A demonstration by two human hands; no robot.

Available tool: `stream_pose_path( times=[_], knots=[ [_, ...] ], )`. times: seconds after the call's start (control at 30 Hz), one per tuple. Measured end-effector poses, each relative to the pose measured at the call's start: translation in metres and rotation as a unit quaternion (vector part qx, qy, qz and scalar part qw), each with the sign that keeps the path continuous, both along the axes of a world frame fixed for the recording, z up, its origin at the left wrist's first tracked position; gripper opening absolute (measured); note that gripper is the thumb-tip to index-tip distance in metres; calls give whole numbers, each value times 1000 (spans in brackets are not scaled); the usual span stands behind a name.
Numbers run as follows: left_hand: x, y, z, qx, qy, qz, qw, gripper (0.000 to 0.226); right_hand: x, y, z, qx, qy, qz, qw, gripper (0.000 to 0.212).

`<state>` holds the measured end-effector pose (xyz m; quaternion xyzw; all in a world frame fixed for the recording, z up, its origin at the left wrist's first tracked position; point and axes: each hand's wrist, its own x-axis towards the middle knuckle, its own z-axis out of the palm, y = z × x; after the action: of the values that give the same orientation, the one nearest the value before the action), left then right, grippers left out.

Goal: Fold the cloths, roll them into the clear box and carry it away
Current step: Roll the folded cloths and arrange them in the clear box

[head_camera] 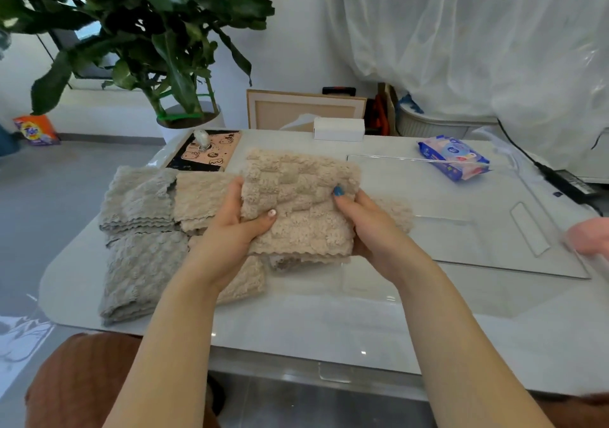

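Cloth (296,197), beige and already folded into a thick pad, hangs just above the surface (296,322) between my two hands. The left grip (244,223) clasps its left edge and the right grip (365,226) clasps its right edge, each with the thumb on top and the fingers tucked underneath. To the left lies the pile (141,223) of grey and beige cloths, touching one another. To the right stands the box (461,236), clear and near my right hand. Something beige shows just past that hand, perhaps a cloth seen through the box wall — I cannot tell.

I judge the step in hand to be the roll. To do it well I would first square the layers so the scalloped hems at the near edge line up. Then I would turn that edge over with both thumbs and wind it away from me evenly, both sides at one pace, so the roll does not cone. The pile is plush and springy, so it will want to open — firm pressure through the whole turn, then the loose end set downward in the box. The walls are hard to see, so I would come in from above rather than sideways.
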<state>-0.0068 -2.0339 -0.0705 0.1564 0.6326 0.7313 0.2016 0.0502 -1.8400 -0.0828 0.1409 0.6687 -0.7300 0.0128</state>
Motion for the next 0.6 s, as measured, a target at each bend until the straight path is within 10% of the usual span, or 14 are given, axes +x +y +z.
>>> stream_pose_path(
  times=[0.33,0.6],
  knots=[
    [-20,101,24,-115,66,-112,985,36,13,105,28,-25,144,-73,986,51],
    [-58,186,2,-292,28,-263,919,46,3,187,-14,-78,-100,-130,983,21]
  ],
)
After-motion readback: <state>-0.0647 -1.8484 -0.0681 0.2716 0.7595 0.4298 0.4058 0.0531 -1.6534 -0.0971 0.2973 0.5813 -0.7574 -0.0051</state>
